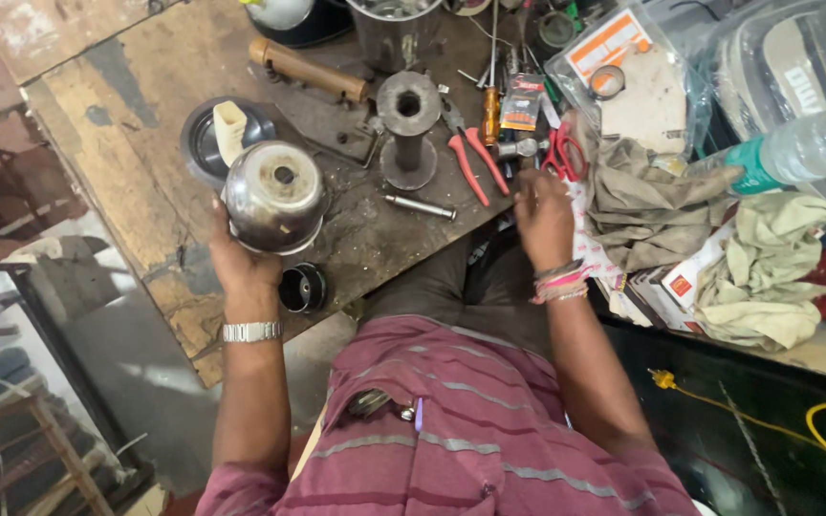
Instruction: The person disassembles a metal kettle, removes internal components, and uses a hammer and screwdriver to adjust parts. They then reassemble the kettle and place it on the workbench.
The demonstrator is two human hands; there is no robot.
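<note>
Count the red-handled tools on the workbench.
2: red-handled pliers beside the metal spool, and red-handled scissors just above the right hand. Clutter may hide others.

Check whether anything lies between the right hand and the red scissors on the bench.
Nothing visible does. The right hand hovers just below the scissors with only bare bench between them; the left hand holds a steel bowl well aside.

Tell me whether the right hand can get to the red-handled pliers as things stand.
Probably yes. The right hand is free and hovers just right of the red-handled pliers, with nothing lying between them on the workbench.
</note>
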